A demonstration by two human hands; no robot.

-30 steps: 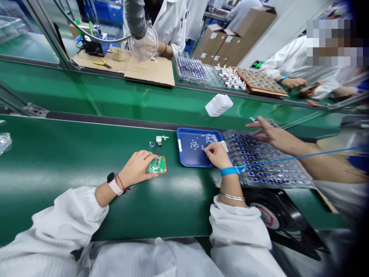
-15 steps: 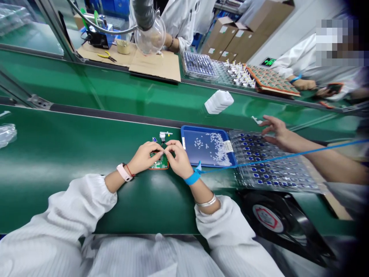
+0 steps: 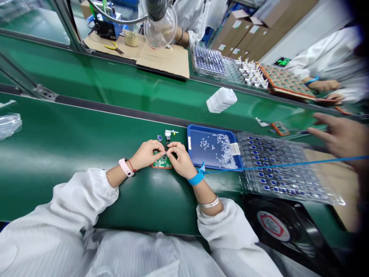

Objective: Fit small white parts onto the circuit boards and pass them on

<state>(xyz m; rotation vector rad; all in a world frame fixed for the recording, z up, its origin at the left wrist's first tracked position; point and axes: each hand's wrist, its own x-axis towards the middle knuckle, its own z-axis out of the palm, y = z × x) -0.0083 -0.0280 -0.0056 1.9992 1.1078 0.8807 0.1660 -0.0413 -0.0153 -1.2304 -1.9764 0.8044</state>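
A green circuit board [image 3: 162, 161] with an orange edge lies on the green bench between my hands. My left hand [image 3: 148, 154] reaches over the board's upper left, thumb and forefinger pinched at its top edge. Opposite it, my right hand [image 3: 179, 158] also has thumb and fingers pinched, nearly meeting the left fingertips. What the fingertips hold is too small to make out. Dark wires run up from there to a white part [image 3: 168, 134] with a thin arm. Left of that part lies a small blue component [image 3: 159, 137].
Right of my hands stands a blue tray [image 3: 201, 163] of small white pieces, beside clear trays [image 3: 282, 169] of blue components. A co-worker's hand [image 3: 343, 134] is at far right. A white bottle [image 3: 221, 100] and a black fan [image 3: 276, 227] are nearby. A blue wrist cord [image 3: 273, 165] crosses the trays.
The whole view has shifted slightly. My hands stay pinched at the board's top edge. The co-worker's hand has moved right, away from the white part behind the trays, exposing an orange-edged board there.
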